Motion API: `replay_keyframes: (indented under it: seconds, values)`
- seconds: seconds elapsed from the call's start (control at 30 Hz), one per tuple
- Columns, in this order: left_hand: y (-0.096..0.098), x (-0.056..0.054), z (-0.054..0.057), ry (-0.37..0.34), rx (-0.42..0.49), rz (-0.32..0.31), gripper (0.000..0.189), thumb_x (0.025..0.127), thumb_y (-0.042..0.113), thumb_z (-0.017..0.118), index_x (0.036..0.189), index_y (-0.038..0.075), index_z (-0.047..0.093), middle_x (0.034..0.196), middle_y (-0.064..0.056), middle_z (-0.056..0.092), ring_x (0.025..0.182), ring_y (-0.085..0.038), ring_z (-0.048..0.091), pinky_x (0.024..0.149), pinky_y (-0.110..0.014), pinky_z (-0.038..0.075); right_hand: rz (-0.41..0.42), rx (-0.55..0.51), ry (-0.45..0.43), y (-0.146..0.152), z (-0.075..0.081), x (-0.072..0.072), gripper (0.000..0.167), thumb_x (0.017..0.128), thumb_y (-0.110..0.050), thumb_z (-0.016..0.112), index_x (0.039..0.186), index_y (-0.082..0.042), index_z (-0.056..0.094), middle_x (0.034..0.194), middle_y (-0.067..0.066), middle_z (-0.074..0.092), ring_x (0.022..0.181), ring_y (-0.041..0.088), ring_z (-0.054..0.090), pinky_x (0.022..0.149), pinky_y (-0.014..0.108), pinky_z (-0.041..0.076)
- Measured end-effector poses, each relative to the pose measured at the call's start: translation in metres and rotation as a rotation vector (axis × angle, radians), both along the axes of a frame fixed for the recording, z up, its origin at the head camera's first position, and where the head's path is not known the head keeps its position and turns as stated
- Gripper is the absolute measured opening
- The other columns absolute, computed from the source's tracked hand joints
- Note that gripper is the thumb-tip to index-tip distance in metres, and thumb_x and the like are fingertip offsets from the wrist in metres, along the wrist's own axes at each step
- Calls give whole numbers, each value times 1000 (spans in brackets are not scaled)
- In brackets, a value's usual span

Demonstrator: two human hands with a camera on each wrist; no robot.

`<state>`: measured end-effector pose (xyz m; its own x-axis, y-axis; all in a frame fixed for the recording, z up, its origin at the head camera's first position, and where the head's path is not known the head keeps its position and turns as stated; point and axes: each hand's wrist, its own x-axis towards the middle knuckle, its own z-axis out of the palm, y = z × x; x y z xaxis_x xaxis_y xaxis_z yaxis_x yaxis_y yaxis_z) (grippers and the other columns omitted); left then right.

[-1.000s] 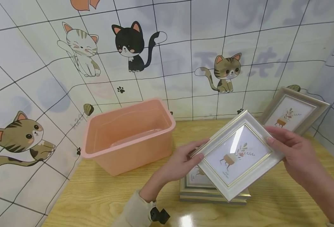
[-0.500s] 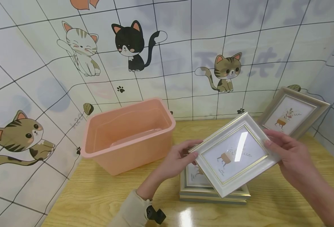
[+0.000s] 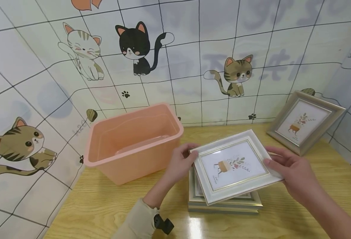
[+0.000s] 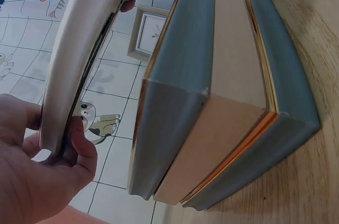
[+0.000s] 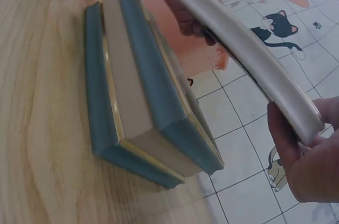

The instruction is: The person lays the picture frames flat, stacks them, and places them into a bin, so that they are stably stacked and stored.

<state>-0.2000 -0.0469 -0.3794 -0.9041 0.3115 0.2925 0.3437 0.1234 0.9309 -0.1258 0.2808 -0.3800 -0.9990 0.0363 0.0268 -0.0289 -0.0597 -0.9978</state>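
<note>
The left hand and the right hand are holding a white frame between them, above the table. The frame is hovering over a stack of three others, and both wrist views are showing a gap beneath it. Its front is facing up. Its long axis is running left to right on a slant, the right end lying a little farther away than the left. The printed picture is lying sideways, with the stool's legs pointing left and the flowers spreading right, so its top is pointing right.

The left hand is pinching the far left corner, its thumb pressing on the front and its fingers curling behind. The right hand is gripping the right short side the same way, thumb on the front, fingers going underneath.

In the stack, a beige frame is lying between two blue-grey ones; the white frame is hiding much of the top one. A pink bin is standing at the far left. At the far right, a second frame is showing the same print, its long axis running from near left to far right.
</note>
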Motion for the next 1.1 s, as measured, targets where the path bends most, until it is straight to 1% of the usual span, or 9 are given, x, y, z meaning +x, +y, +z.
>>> replay_keyframes:
  seconds: [0.07,0.17,0.2,0.27,0.4,0.5,0.7,0.83,1.1]
  values:
    - [1,-2,-1,3,-29,30,21,99,6,61,115,-3,72,69,0,52,62,-11,46,55,-22,39,-23,224,3,-4,-1,5,40,98,-12,71,138,-14,64,107,-3,75,85,10,72,66,31,60]
    - [1,-5,-4,-1,-60,69,20,98,6,61,113,-1,73,69,1,49,64,-12,45,58,-23,37,-50,534,28,-10,-3,12,58,97,-22,74,145,1,54,113,12,74,85,3,69,64,28,58]
    - [1,-6,-5,-7,-65,79,20,98,5,62,112,-1,73,70,1,49,65,-12,45,58,-23,38,-50,585,38,-13,-4,14,61,96,-22,75,145,6,52,115,18,73,85,1,68,64,27,58]
    - [1,-7,-7,-15,-74,99,19,97,6,63,112,-1,73,72,1,51,66,-12,47,58,-22,39,-48,652,67,-16,-7,17,60,94,-19,77,142,8,54,116,26,70,84,-1,67,64,24,56]
    - [1,-10,-10,-26,-111,136,17,96,7,66,110,0,73,76,0,55,68,-12,51,58,-22,41,-47,712,113,-20,-11,21,58,90,-16,81,137,9,58,110,22,73,80,1,67,60,24,54]
    - [1,-12,-12,-24,-153,151,16,97,9,66,109,2,74,78,0,57,69,-12,52,58,-23,43,-40,735,104,-23,-13,24,58,89,-17,81,136,9,59,107,18,74,78,3,67,58,26,52]
    - [-1,-14,-14,-32,-240,154,17,98,12,64,111,6,73,82,-1,59,70,-14,53,59,-26,44,-19,795,105,-27,-17,26,57,88,-17,82,134,9,60,103,13,74,73,4,66,55,26,47]
    - [-2,-17,-17,-30,-296,155,17,98,13,63,112,7,73,84,-1,60,69,-14,53,60,-27,45,10,825,89,-28,-19,25,54,89,-16,81,132,10,61,104,12,73,68,4,63,55,26,51]
    - [-4,-20,-18,-5,-385,123,18,99,11,62,112,5,73,93,-3,66,68,-14,53,62,-28,46,28,898,77,-25,-21,19,50,91,-19,80,129,8,64,107,10,73,79,11,65,58,26,50]
